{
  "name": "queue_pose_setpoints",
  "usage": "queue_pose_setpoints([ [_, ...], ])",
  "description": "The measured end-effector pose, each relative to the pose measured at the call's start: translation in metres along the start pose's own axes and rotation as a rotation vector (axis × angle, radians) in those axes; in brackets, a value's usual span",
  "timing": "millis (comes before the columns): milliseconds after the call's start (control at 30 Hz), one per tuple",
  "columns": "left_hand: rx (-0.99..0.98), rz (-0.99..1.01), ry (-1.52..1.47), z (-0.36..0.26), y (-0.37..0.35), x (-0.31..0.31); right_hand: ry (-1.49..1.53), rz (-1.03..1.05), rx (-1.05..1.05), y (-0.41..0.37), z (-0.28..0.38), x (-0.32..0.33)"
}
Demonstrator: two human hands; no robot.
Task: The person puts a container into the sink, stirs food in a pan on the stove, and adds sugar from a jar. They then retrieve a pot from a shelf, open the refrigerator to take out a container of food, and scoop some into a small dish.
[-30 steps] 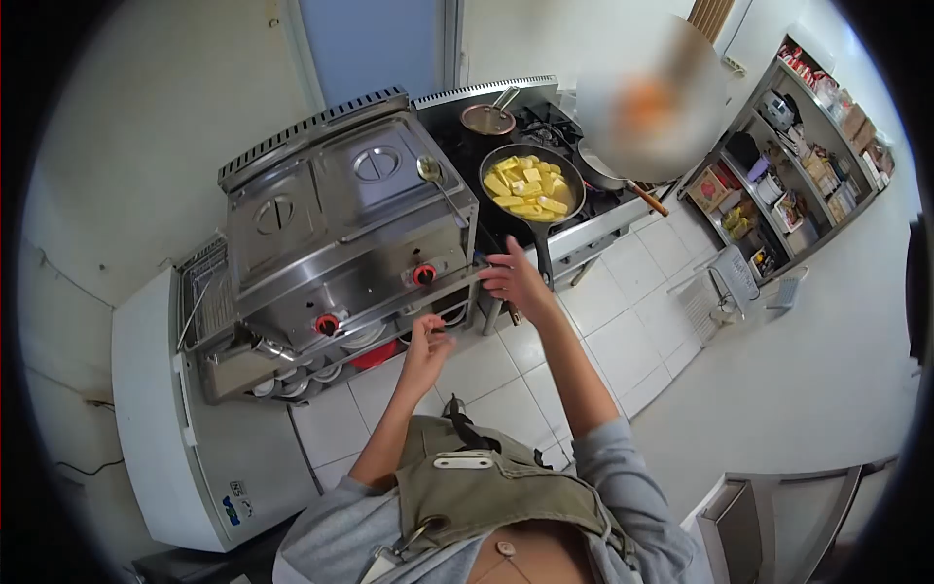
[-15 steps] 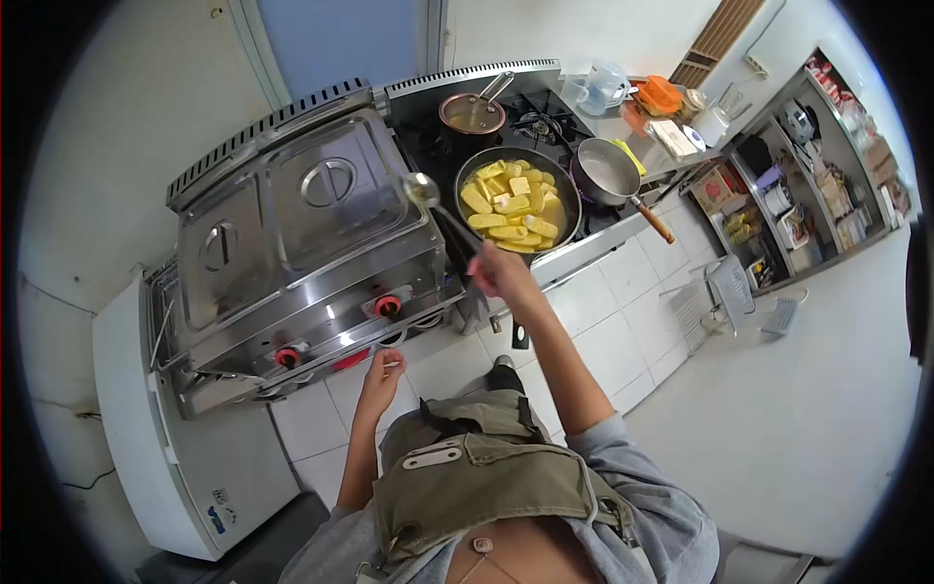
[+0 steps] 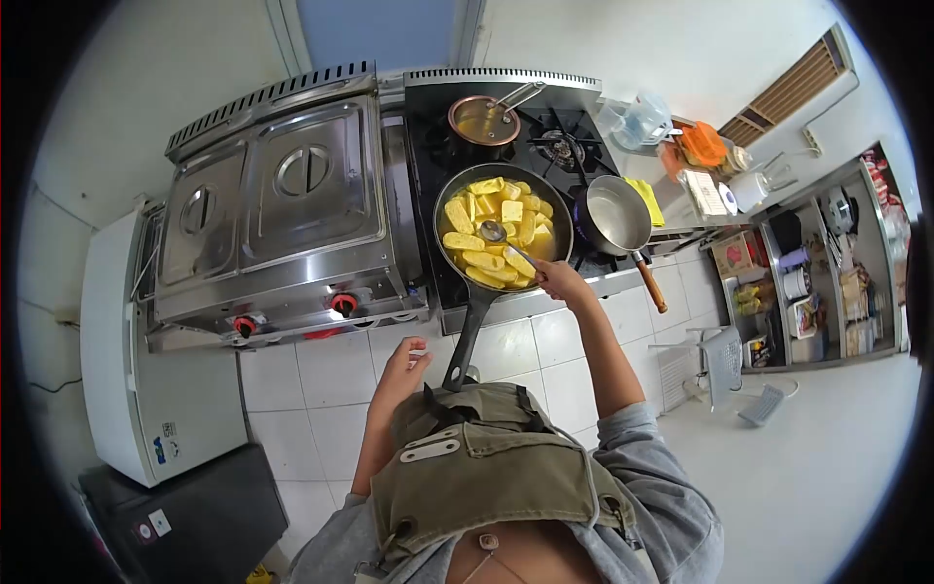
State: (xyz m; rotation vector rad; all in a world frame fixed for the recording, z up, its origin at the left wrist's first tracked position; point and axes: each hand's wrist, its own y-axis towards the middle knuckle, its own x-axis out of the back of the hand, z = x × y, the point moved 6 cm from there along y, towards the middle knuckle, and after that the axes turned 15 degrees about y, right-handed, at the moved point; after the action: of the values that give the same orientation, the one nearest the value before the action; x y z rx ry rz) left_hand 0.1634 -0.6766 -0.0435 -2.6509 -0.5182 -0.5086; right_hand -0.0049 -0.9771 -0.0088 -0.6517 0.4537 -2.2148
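My right hand point(image 3: 561, 281) is wrapped around the handle of a metal spoon point(image 3: 494, 232). The bowl of the spoon rests among yellow oblong pieces of food point(image 3: 474, 216) in a yellowish liquid, inside a large dark frying pan point(image 3: 563, 202). That pan stands on the black gas stove point(image 3: 428, 195), its long handle pointing toward my body. Left of the handle, my left hand point(image 3: 403, 366) hovers with nothing in it, fingers loosely bent and apart, not touching the pan.
Behind the pan is a lidded copper-coloured pot point(image 3: 484, 122); to its right sits a saucepan point(image 3: 619, 214) with a wooden handle. A steel food warmer point(image 3: 311, 248) with lids stands at left. Shelves point(image 3: 827, 263) and a chair point(image 3: 722, 368) are at right.
My right hand has brought the spoon from over the food warmer's edge into the pan. The view has shifted, and the pan's handle now shows. My left hand still holds nothing.
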Motion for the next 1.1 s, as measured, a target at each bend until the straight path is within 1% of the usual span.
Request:
queue_pose_setpoints([
  [33,0.028,-0.032,0.021,0.001,-0.001,0.001,0.188,0.008,-0.162,0.004,-0.011,0.004],
  [67,0.038,-0.038,0.018,0.001,-0.002,0.000,0.183,0.020,-0.165,0.008,-0.014,0.008],
  [133,0.068,-0.114,0.020,0.005,-0.006,0.002,0.095,0.000,-0.083,0.013,-0.013,0.015],
  [167,0.066,-0.152,0.010,0.013,-0.006,0.001,-0.028,0.020,-0.007,0.018,-0.009,0.021],
  [200,0.077,-0.161,0.006,0.013,-0.009,0.000,-0.035,0.034,-0.008,0.015,-0.009,0.023],
  [267,0.094,-0.204,0.033,0.009,-0.015,0.004,-0.169,-0.134,0.347,-0.005,0.024,0.034],
  [333,0.114,-0.226,0.027,0.009,-0.022,0.003,-0.576,-0.234,0.514,-0.036,0.056,0.040],
  [400,0.141,-0.233,0.006,0.015,-0.028,0.000,-0.638,-0.329,0.557,-0.055,0.071,0.046],
  [433,0.147,-0.238,0.001,0.017,-0.031,-0.001,-0.641,-0.320,0.559,-0.059,0.072,0.047],
  [500,0.171,-0.248,-0.002,0.020,-0.038,-0.005,-0.717,-0.308,0.655,-0.064,0.078,0.046],
  [533,0.177,-0.251,-0.009,0.024,-0.041,-0.008,-0.723,-0.299,0.656,-0.063,0.074,0.044],
  [600,0.191,-0.267,-0.007,0.030,-0.044,-0.013,-0.770,-0.323,0.740,-0.059,0.068,0.036],
  [667,0.203,-0.275,0.001,0.031,-0.047,-0.016,-0.810,-0.319,0.735,-0.048,0.060,0.028],
  [767,0.220,-0.268,0.034,0.029,-0.052,-0.019,-0.875,-0.273,0.798,-0.044,0.052,0.014],
  [800,0.222,-0.262,0.057,0.029,-0.052,-0.019,-0.875,-0.269,0.797,-0.049,0.052,0.012],
  [867,0.220,-0.254,0.071,0.028,-0.055,-0.018,-0.930,-0.197,0.762,-0.057,0.046,0.006],
  [900,0.214,-0.248,0.085,0.027,-0.055,-0.018,-0.968,-0.199,0.804,-0.062,0.046,0.007],
  [1000,0.232,-0.267,0.094,0.031,-0.058,-0.015,-0.984,-0.220,0.789,-0.062,0.054,0.009],
  [1100,0.239,-0.266,0.125,0.026,-0.058,-0.010,-1.008,-0.268,0.778,-0.034,0.050,0.009],
])
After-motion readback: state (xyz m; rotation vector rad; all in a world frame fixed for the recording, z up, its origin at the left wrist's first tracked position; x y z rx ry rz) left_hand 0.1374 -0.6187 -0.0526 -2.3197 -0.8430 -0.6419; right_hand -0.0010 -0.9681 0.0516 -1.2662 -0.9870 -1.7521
